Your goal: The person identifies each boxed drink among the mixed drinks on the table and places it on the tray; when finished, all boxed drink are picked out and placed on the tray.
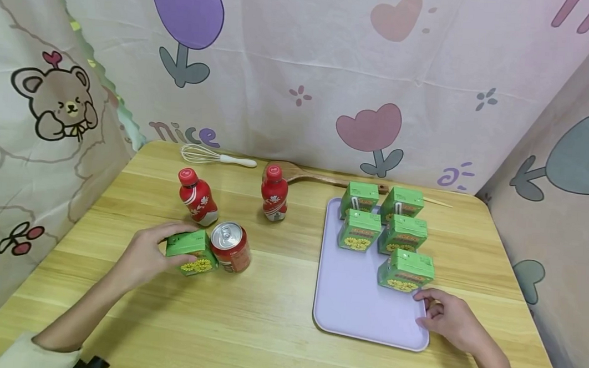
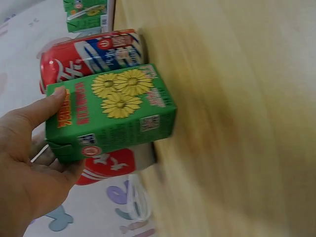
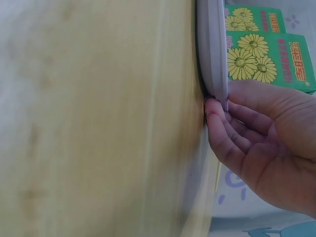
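Note:
My left hand (image 1: 146, 255) grips a green drink carton (image 1: 191, 251) with yellow flowers, thumb on its near side and fingers behind it. The carton stands against a red cola can (image 1: 231, 247); in the left wrist view the carton (image 2: 111, 106) covers part of the can (image 2: 94, 54). On the right, my right hand (image 1: 449, 317) pinches the right rim of a lilac tray (image 1: 353, 298). The right wrist view shows curled fingertips beneath the tray's edge (image 3: 213, 49), thumb above. Several matching cartons (image 1: 407, 269) stand on the tray's back and right part.
Two red bottles stand behind the can, one at left (image 1: 199, 198) and one nearer the middle (image 1: 275, 194). A white-handled whisk (image 1: 216, 156) and a wooden spoon (image 1: 320, 178) lie along the back edge, before a printed curtain (image 1: 291, 50).

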Demonstrator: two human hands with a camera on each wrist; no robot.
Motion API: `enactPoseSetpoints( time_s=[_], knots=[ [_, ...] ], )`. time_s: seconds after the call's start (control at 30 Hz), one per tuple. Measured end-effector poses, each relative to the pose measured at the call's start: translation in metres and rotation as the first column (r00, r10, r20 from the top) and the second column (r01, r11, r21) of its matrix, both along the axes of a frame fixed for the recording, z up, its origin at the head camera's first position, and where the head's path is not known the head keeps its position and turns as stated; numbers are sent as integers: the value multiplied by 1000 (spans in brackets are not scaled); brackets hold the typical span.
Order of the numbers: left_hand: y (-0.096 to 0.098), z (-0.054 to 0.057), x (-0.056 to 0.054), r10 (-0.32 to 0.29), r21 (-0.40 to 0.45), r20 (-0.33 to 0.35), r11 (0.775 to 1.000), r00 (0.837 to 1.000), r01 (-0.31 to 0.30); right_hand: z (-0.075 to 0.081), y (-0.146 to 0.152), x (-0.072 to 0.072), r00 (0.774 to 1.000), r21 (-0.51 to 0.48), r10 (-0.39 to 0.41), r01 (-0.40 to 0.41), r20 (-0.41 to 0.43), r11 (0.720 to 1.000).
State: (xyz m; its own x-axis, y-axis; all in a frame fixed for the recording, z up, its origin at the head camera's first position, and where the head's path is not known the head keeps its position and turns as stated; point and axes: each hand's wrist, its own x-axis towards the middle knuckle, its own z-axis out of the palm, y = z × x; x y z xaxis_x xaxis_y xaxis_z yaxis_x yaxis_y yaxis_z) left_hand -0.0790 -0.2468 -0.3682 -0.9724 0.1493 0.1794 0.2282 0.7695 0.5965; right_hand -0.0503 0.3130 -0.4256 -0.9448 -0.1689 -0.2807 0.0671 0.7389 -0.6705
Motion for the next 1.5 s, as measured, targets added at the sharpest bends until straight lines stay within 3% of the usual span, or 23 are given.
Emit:
enactPoseSetpoints(
  time_s=[0.2, 0.5, 0.67, 1.03, 1.27, 1.5],
  knots=[
    [0, -5, 3, 52, 31, -4, 998, 999, -52, 1, -1, 0, 1000, 2, 2, -2, 3, 1000],
    [0, 0, 3, 72, 56, 2, 996, 997, -72, 1, -1, 0, 1000, -3, 2, -2, 9, 1000],
    [-3, 7, 4, 96, 48, -35, 994, 995, -95, 1, -1, 0, 1000, -9, 2, -2, 8, 1000],
    [0, 36, 4, 106, 43, -80, 994, 991, -103, 1, 0, 0, 1000, -10, -4, 4, 12, 1000],
    [2, 62, 5, 139, 15, -90, 990, 986, -139, 1, 0, 0, 1000, -21, -2, 2, 0, 1000],
    [7, 89, 6, 122, 42, -114, 992, 986, -118, 1, -1, 0, 1000, -43, -2, 2, 10, 999]
  ],
)
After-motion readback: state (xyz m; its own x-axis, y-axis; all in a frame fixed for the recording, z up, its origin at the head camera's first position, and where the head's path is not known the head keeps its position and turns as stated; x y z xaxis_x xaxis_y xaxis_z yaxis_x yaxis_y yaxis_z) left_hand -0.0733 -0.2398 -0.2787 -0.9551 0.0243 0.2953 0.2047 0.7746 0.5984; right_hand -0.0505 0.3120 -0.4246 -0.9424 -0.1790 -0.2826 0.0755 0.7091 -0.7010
